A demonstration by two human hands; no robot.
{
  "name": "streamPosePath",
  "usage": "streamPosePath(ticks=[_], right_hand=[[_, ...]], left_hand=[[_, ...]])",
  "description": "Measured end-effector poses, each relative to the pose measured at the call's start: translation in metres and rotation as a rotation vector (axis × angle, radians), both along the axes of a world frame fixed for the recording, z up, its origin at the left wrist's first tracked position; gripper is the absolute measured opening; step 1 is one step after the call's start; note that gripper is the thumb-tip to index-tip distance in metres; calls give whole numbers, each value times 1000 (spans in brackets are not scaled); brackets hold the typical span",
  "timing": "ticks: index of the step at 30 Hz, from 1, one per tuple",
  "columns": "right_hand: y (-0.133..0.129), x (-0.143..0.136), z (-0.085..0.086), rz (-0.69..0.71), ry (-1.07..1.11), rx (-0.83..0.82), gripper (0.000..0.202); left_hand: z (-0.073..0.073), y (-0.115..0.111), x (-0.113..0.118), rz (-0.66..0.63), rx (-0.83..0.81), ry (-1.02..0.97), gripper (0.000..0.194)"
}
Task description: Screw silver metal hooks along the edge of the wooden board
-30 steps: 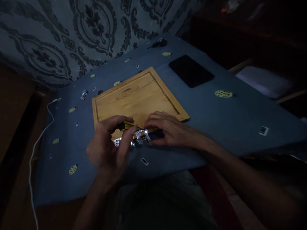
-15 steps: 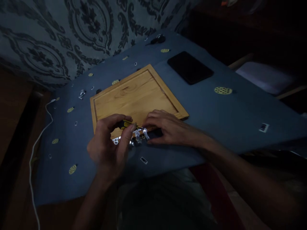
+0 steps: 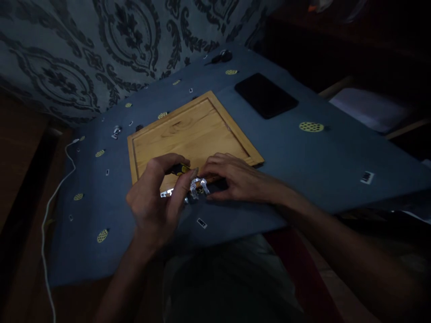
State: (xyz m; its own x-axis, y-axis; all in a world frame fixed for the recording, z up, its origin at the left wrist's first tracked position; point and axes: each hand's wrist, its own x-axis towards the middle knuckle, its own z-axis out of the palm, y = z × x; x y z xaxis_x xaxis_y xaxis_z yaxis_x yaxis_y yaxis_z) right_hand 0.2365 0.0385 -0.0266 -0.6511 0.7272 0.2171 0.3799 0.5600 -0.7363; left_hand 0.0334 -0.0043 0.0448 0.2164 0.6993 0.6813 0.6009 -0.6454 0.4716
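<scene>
My left hand (image 3: 156,193) is closed round a black-and-yellow screwdriver (image 3: 180,169), whose tip points right toward a shiny metal hinge (image 3: 198,186). The hinge sits at the near edge of a framed wooden panel (image 3: 182,139) that lies on the table. My right hand (image 3: 235,179) grips the panel's near edge just right of the hinge, thumb below and fingers on top. Another bright metal part (image 3: 166,193) shows at the edge beside my left hand, partly covered by it. Where the screwdriver tip ends is hard to make out.
A black tablet (image 3: 266,95) lies beyond the panel at the right. A dark object (image 3: 222,56) rests at the far edge. Another metal hinge (image 3: 116,132) is left of the panel. A white cable (image 3: 47,211) hangs along the left side.
My left hand has shifted slightly right and up with the screwdriver, which now shows less of its handle. My right hand has barely moved.
</scene>
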Motion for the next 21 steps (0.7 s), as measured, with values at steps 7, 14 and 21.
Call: streamPosePath(ticks=[7,14,21], right_hand=[[-1,0,0,-3,10,5,41],[-1,0,2,9,1,1,34],[-2,0,3,-2,32,2,34]], left_hand=[[11,11,-1,-52,16,74,25],[16,18,2,-55,3,126,22],[19,26,5,-121,-57,110,20]])
